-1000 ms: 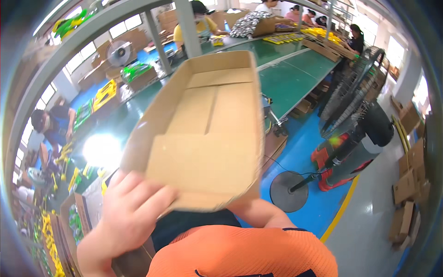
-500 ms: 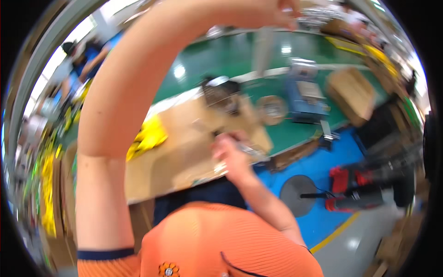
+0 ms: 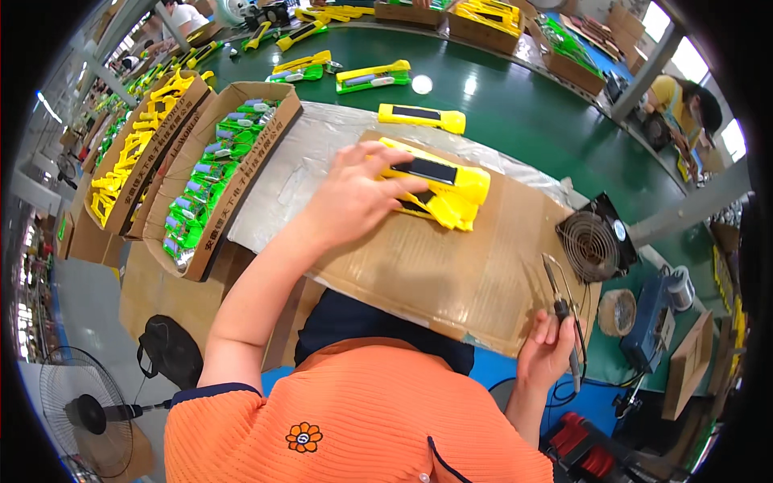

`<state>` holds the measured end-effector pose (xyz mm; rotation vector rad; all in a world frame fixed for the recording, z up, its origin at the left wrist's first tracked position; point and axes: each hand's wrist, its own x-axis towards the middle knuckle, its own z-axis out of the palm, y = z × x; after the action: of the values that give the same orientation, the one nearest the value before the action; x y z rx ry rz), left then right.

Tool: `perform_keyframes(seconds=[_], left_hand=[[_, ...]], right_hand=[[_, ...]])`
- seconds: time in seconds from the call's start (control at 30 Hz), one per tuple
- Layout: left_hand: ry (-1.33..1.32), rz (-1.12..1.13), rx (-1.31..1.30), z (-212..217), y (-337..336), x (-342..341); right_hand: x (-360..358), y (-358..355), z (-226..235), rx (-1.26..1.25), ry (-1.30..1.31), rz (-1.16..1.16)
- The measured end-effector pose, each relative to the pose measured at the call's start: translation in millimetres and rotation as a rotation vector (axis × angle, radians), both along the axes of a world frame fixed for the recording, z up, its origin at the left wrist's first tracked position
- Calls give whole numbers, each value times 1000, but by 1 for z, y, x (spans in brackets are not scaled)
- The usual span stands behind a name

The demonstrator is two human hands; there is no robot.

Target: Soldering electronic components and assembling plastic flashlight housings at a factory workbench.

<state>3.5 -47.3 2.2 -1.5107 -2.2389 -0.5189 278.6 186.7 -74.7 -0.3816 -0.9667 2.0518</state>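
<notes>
My left hand [image 3: 358, 193] is closed around the near end of a yellow flashlight-shaped housing [image 3: 475, 183] with a dark rectangular panel. More yellow housing parts [image 3: 451, 211] lie beneath and beside it on a cardboard sheet [image 3: 451, 278]. Over the sheet's right edge, my right hand [image 3: 547, 350] grips a soldering iron [image 3: 561, 306] by its handle, the metal tip pointing away from me. A thin dark curved line, wire or cable, runs alongside the iron; I cannot tell which. Beyond the left hand lies another yellow housing [image 3: 423, 118], untouched.
Left stand a carton of green-and-lilac assemblies [image 3: 282, 113] and a carton of yellow parts [image 3: 197, 97]. A small black fan [image 3: 594, 245], a tape roll [image 3: 617, 312] and a blue device [image 3: 648, 322] sit right. A co-worker [image 3: 684, 113] works across the green bench [image 3: 499, 105].
The view has swung left, bringing the cartons in. My left arm, raised across the view earlier, is now lowered, its hand on the yellow housing. The soldering iron now shows clearly in my right hand.
</notes>
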Motion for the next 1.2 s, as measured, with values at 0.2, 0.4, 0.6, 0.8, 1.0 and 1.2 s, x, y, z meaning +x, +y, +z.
perform_keyframes(seconds=[0.2, 0.4, 0.6, 0.8, 1.0, 1.2], left_hand=[[-149, -152, 75, -12, 24, -21], [-301, -289, -102, 16, 48, -56], [-264, 94, -308, -18, 98, -186], [-643, -135, -325, -20, 122, -176], [-300, -124, -318, -15, 125, -141], [-618, -155, -465, 9, 113, -137]], right_hand=[[0, -3, 4, -26, 1, -63], [-5, 2, 7, 4, -69, -88], [-10, -1, 10, 7, -125, -73], [-7, -2, 8, -39, -158, -138], [-11, 1, 12, -43, -135, -123], [-12, 2, 11, -40, -125, -112]])
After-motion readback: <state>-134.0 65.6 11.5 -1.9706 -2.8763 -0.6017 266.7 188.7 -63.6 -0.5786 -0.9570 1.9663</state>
